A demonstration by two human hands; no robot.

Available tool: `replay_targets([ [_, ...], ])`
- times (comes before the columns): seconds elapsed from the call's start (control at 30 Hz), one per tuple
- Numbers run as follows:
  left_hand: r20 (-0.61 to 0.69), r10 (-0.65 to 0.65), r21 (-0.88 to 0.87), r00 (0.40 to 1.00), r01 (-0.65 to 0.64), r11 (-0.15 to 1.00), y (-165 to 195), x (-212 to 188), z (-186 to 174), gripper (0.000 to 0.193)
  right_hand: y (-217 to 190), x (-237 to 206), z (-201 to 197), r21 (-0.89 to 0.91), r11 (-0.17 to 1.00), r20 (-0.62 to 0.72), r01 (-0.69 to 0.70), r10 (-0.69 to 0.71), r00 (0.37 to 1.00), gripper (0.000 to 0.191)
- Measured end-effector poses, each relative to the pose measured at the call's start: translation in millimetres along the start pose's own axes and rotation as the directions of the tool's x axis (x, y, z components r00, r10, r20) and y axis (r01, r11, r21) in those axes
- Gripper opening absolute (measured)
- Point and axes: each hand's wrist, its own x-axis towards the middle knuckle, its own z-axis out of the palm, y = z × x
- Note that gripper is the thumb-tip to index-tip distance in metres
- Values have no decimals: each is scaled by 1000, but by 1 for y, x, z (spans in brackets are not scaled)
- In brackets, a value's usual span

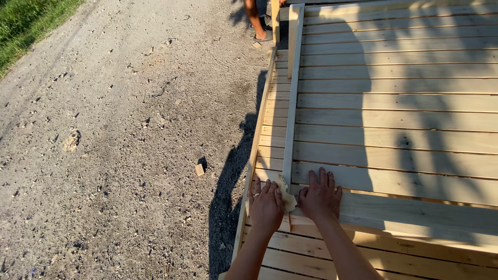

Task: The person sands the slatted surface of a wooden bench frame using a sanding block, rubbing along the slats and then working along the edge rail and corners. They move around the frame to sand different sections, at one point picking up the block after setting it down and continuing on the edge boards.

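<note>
My left hand (265,206) and my right hand (320,197) rest side by side on a slatted pale wooden panel (394,103) near its lower left corner. Between them lies a crumpled piece of sandpaper (285,196) against the near end of a narrow upright rail (291,103). The left hand's fingers curl over the sandpaper; the right hand lies flat, fingers spread, on a loose plank (415,215) beside it. Both forearms reach in from the bottom edge.
Gravel and dirt ground (119,129) fills the left side, with a small wood offcut (199,169) on it and grass (26,21) at the top left. Another person's leg and sandalled foot (258,23) stand at the panel's far corner.
</note>
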Motion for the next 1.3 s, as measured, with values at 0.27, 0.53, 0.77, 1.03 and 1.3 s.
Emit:
replay_targets([
  [0.27, 298, -165, -70, 940, 194, 978, -21, 47, 22, 54, -1, -1, -2, 29, 999, 37, -24, 23, 999, 62],
  [0.53, -95, 53, -99, 994, -63, 993, -18, -24, 20, 65, 1, -2, -1, 34, 999, 2, -10, 10, 1000, 65],
  [0.77, 1, -5, -40, 1000, 6, 999, 1, -6, 5, 64, 4, 6, 8, 29, 1000, -10, -8, 8, 1000, 63],
  [1.03, 92, -92, 51, 992, 88, 995, 12, -30, -3, 63, 6, 8, 14, 6, 1000, -12, -2, 2, 1000, 64],
  [1.3, 43, -114, 47, 993, 112, 993, 15, 39, 11, 69, 5, 4, 10, 12, 1000, -5, -7, 7, 1000, 62],
])
